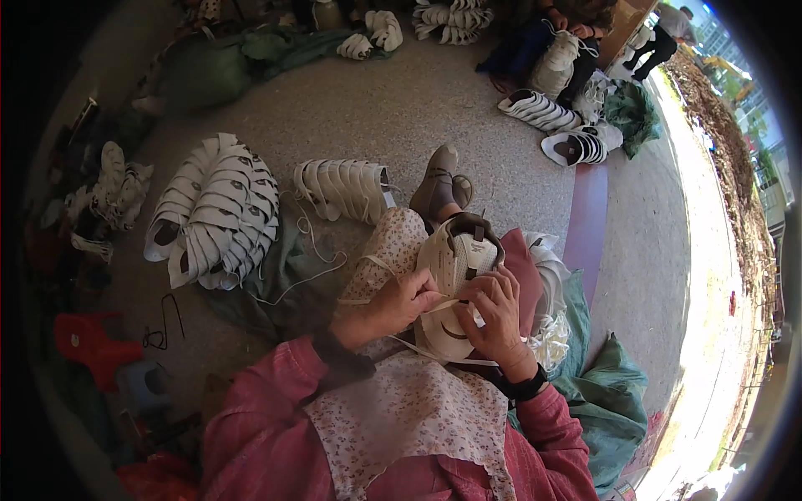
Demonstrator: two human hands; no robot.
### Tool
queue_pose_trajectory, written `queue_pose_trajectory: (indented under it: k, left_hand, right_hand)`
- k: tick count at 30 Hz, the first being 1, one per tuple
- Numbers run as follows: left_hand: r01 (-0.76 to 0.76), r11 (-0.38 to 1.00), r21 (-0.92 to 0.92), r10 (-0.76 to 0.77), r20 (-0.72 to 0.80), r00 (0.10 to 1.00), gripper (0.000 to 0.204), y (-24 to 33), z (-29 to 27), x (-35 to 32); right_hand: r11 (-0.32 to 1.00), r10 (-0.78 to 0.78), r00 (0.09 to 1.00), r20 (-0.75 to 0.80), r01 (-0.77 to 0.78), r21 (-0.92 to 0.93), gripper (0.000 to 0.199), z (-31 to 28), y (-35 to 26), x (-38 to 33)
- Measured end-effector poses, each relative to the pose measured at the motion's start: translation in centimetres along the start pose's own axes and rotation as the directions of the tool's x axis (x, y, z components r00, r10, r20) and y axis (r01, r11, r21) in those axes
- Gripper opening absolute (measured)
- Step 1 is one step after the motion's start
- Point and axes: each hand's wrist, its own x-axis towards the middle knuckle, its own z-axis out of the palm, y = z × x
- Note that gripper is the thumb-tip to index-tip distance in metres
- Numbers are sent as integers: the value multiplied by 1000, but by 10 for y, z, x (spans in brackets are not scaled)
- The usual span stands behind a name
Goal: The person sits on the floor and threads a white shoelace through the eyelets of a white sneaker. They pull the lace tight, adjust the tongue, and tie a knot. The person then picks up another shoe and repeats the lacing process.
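Note:
A cream shoe upper (436, 260) with a dark collar and tongue lies on my lap, its opening turned away from me. My left hand (396, 302) is closed, pinching a pale flat shoelace (443, 306) at the upper's left side. On the right side of the upper, my right hand (494, 316) is closed too, with thumb and fingers pinched on the lace at the eyelets. The lace runs taut between both hands, and a loose length trails below them over my floral apron (409, 409). The exact eyelet at my right fingertips is hidden.
Nested stacks of white shoe uppers (221, 209) stand left, with another stack (338, 188) ahead. White laces (549, 344) and a green sack (606, 392) lie at my right. A red stool (92, 346) stands at left. Another person's hands (576, 29) handle an upper at far right.

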Motion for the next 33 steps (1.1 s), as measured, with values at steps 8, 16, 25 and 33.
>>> queue_pose_trajectory:
  k: [8, 16, 25, 33]
  left_hand:
    - [-120, 925, 360, 146, -45, 988, 14, 10, 11, -1]
    - [-117, 745, 657, 139, 20, 990, 20, 31, 15, 12]
    - [-531, 648, 545, 243, 514, 823, 39, 61, -34, 46]
    - [-481, 807, 343, 327, 418, 847, 32, 31, -32, 50]
  right_hand:
    - [1000, -10, 997, -70, 12, 28, 16, 11, 6, -3]
    - [997, -44, 998, -49, 47, 55, 17, 9, 15, -5]
    - [949, -206, 965, 162, 156, 273, 11, -21, 8, 22]
    - [943, -71, 957, 281, -27, 331, 7, -2, 27, 39]
